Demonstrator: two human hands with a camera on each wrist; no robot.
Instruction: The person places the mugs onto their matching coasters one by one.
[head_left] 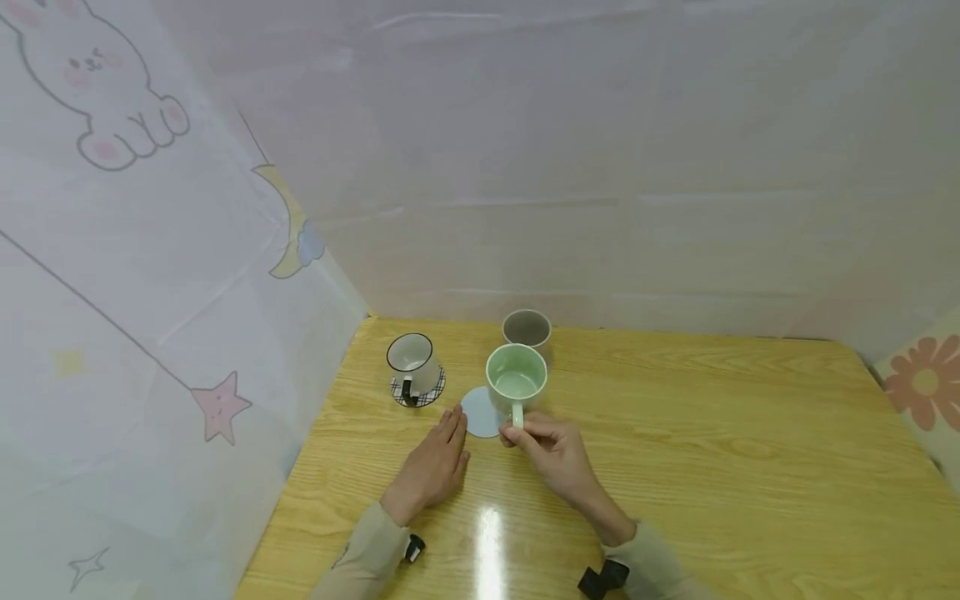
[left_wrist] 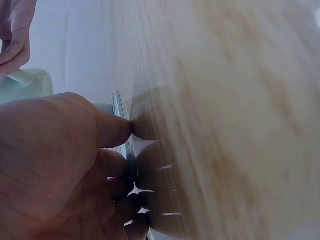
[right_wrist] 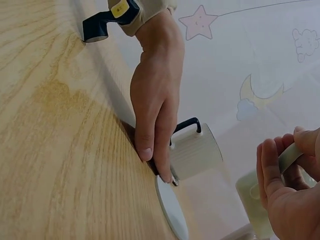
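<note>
My right hand [head_left: 558,457] pinches the handle of a light green mug [head_left: 517,377], which is held above the table, over the right part of a pale blue round coaster [head_left: 480,410]. In the right wrist view, thumb and fingers close round that handle [right_wrist: 290,157]. My left hand [head_left: 431,467] lies low on the table with its fingers fairly straight, the fingertips touching the coaster's left edge. Seen from the left wrist, the coaster [left_wrist: 131,160] is a thin disc edge-on at the fingertips. Part of it is hidden under the green mug.
A white mug [head_left: 412,357] with black rim and handle stands on a checked coaster [head_left: 431,396] at the left. Behind the green mug stands a grey-white cup [head_left: 527,325]. Printed cloth walls [head_left: 510,167] border the wooden table [head_left: 712,450] at back and left.
</note>
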